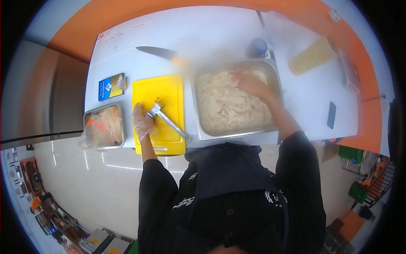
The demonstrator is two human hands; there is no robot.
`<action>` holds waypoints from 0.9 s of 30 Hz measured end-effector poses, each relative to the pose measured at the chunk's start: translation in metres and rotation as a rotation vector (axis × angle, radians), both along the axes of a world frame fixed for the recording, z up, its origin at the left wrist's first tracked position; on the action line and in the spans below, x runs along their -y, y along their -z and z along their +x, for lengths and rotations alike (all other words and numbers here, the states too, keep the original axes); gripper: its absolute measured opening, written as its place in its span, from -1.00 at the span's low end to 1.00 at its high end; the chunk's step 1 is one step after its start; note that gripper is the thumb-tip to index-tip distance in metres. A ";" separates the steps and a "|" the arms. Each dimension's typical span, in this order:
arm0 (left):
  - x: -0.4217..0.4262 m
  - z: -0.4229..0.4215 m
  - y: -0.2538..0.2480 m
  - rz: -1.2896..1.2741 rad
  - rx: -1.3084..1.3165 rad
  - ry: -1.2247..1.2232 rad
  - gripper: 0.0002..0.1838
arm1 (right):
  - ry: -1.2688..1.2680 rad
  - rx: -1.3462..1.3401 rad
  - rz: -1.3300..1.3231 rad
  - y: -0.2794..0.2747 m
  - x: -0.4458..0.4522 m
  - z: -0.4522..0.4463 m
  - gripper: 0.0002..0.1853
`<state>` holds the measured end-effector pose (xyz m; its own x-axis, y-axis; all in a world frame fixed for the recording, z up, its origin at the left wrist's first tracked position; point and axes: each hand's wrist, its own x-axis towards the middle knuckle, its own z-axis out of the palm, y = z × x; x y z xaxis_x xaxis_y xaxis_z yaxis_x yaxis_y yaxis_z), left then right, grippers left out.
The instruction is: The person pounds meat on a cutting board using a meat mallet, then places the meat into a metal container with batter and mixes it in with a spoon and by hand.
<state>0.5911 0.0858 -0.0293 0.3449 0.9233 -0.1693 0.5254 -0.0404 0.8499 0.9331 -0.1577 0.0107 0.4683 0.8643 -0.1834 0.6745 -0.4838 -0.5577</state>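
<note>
My left hand (144, 120), in a loose clear plastic glove, rests at the left side of the yellow cutting board (171, 91). Its fingers look apart, with nothing visible in them. Just right of them lies a metal meat mallet (169, 121), its head beside the fingertips and its handle slanting toward me. My right hand (253, 86) reaches into a deep metal tray (237, 136) filled with pale, wet, coated pieces that look like meat (228, 108). The right fingers are bent down into the mix near a reddish bit; whatever they grip is blurred.
A large knife (156, 52) with a yellowish handle lies behind the board. Left are a blue-yellow box (112, 87) and a small metal tray (123, 127) with a plastic bag. A dark round object (256, 48), a yellowish cylinder (313, 56) and a phone-like slab (332, 115) are at right.
</note>
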 end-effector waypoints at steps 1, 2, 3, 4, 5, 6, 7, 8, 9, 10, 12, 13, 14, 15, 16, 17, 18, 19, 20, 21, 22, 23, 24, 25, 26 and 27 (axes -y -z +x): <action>-0.002 -0.001 0.002 -0.046 0.040 -0.016 -0.74 | -0.029 -0.013 -0.028 -0.006 0.000 0.003 -0.52; -0.004 -0.002 0.007 -0.095 0.079 -0.030 -0.73 | 0.046 -0.093 -0.075 -0.003 -0.001 0.006 -0.51; -0.005 -0.003 0.011 -0.143 0.117 -0.043 -0.72 | 0.122 -0.172 -0.121 0.001 -0.002 0.010 -0.49; -0.005 -0.004 0.013 -0.096 0.086 -0.027 -0.72 | 0.132 -0.168 -0.121 0.000 -0.003 0.006 -0.48; -0.006 -0.005 0.016 -0.047 0.055 -0.011 -0.71 | 0.143 -0.164 -0.121 -0.002 -0.004 0.002 -0.46; -0.007 -0.006 0.017 0.004 0.024 0.002 -0.70 | 0.089 -0.077 -0.077 -0.002 -0.003 -0.008 -0.46; -0.006 -0.005 0.013 -0.034 0.028 -0.012 -0.69 | 0.033 0.011 -0.032 -0.004 -0.004 -0.015 -0.45; -0.004 -0.003 0.005 -0.073 0.032 -0.026 -0.68 | 0.012 0.012 -0.098 0.005 -0.005 -0.010 -0.44; -0.002 -0.002 0.000 -0.113 0.036 -0.039 -0.67 | -0.007 0.013 -0.165 0.022 -0.005 -0.003 -0.44; -0.008 -0.006 0.013 0.015 -0.035 0.009 -0.66 | -0.019 0.009 -0.171 0.024 -0.003 -0.002 -0.44; -0.020 -0.014 0.038 0.195 -0.136 0.083 -0.64 | -0.035 -0.001 -0.120 0.009 0.001 -0.005 -0.44; -0.022 -0.014 0.041 0.248 -0.166 0.104 -0.63 | -0.043 -0.008 -0.062 -0.008 0.004 -0.009 -0.44; -0.014 -0.010 0.027 0.223 -0.160 0.096 -0.63 | -0.035 0.072 -0.056 -0.023 0.004 -0.013 -0.52; -0.010 -0.009 0.018 0.197 -0.153 0.085 -0.62 | -0.029 0.152 -0.049 -0.037 0.004 -0.017 -0.60; -0.014 -0.012 0.025 0.278 -0.187 0.104 -0.63 | -0.024 0.230 -0.043 -0.048 0.002 -0.021 -0.66; -0.019 -0.015 0.035 0.356 -0.223 0.126 -0.63 | -0.024 0.294 -0.088 -0.055 -0.003 -0.025 -0.69; -0.023 -0.019 0.046 0.434 -0.257 0.152 -0.64 | -0.019 0.358 -0.133 -0.060 -0.009 -0.031 -0.72; -0.019 -0.016 0.038 0.293 -0.183 0.120 -0.64 | -0.012 0.423 -0.177 -0.062 -0.012 -0.034 -0.75; -0.012 -0.010 0.021 0.153 -0.107 0.087 -0.65 | -0.047 0.506 -0.175 -0.053 -0.013 -0.034 -0.76; -0.007 -0.005 0.008 0.014 -0.030 0.051 -0.65 | -0.084 0.591 -0.172 -0.034 -0.017 -0.032 -0.77; -0.005 -0.003 0.003 -0.027 -0.016 0.035 -0.66 | -0.123 0.677 -0.165 -0.021 -0.020 -0.031 -0.78; -0.005 -0.002 -0.001 -0.067 -0.001 0.018 -0.66 | -0.126 0.667 -0.140 -0.015 -0.023 -0.033 -0.78; -0.005 -0.002 -0.003 -0.110 0.013 0.002 -0.67 | -0.127 0.656 -0.116 -0.011 -0.025 -0.036 -0.78; -0.006 -0.003 0.004 -0.064 0.003 0.005 -0.67 | -0.128 0.644 -0.096 -0.007 -0.025 -0.037 -0.78; -0.009 -0.005 0.013 -0.018 -0.007 0.009 -0.67 | -0.071 0.566 -0.123 -0.002 -0.026 -0.034 -0.78; -0.012 -0.008 0.022 0.028 -0.017 0.013 -0.67 | -0.015 0.487 -0.149 0.004 -0.030 -0.026 -0.77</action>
